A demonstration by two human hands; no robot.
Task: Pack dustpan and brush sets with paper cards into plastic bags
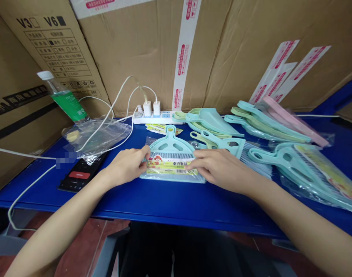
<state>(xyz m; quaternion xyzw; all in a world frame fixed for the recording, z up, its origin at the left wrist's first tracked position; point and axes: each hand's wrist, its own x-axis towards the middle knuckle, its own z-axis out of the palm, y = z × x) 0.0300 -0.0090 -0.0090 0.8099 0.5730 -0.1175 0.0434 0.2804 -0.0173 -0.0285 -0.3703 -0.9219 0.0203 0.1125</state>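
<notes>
A light-blue dustpan and brush set (pixel 171 147) lies flat in front of me in a clear plastic bag, its handle pointing away. A yellow printed label (pixel 158 166) with mushroom pictures covers the brush bristles. My left hand (pixel 128 165) grips the bag's left edge with curled fingers. On the opposite side my right hand (pixel 217 167) pinches the right edge, its fingertips over the label's end. Just behind the right hand lie a loose blue dustpan (pixel 236 146) and a brush (pixel 256 159), partly hidden. Another bagged set (pixel 302 169) rests farther right.
Stacked dustpans (pixel 210 119) and more bagged pieces (pixel 274 119) lie at the back. A power strip (pixel 164 117) with chargers stands against the cardboard. To the left are white cables (pixel 118 102), a bottle (pixel 67 102), plastic bags (pixel 103 132) and a phone (pixel 82 173).
</notes>
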